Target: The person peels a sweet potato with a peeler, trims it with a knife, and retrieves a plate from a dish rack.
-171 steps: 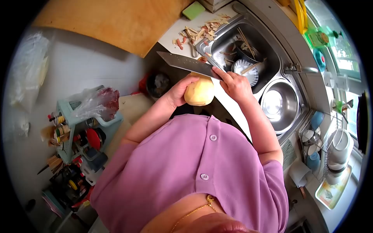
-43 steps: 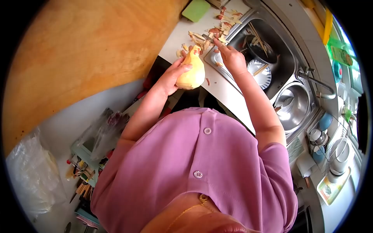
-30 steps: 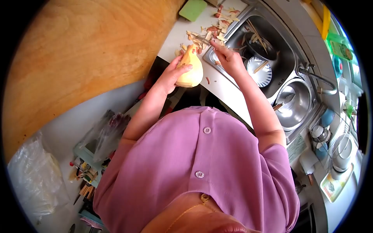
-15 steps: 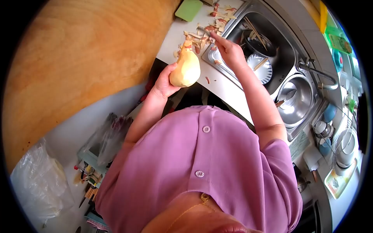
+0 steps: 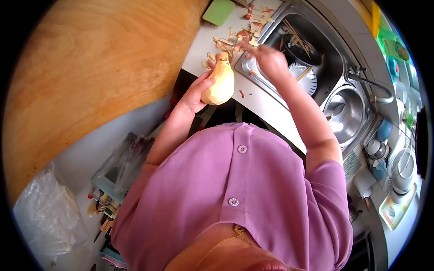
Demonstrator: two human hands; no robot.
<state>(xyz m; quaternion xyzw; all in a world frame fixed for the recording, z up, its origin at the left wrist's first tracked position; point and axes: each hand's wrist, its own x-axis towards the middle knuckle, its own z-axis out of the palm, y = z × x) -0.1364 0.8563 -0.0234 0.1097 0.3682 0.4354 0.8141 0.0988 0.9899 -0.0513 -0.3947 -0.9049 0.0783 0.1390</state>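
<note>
A peeled, pale-yellow sweet potato point(image 5: 220, 83), pear-shaped with its narrow end pointing away from me, rests in my left hand point(image 5: 195, 93), whose fingers wrap its left side. Bits of reddish skin show at the narrow tip. To the right, over the counter and the sink's near edge, my right hand point(image 5: 269, 61) is smeared by motion. Its fingers reach toward the vegetable peels point(image 5: 235, 43), and whether they hold anything is hard to make out. The peels, reddish outside and pale inside, lie scattered on the white counter point(image 5: 197, 58).
The steel sink point(image 5: 326, 34) holds a dark pan point(image 5: 312, 58), chopsticks and a striped plate point(image 5: 308, 86). Beside it are a round basin point(image 5: 355, 128) and a faucet point(image 5: 386, 98). A green board point(image 5: 219, 12) lies at the back; a wooden panel point(image 5: 99, 67) fills the left.
My right hand has shifted slightly and blurred. The sweet potato has tilted a little more upright and moved slightly toward me, its tip now apart from the peels.
</note>
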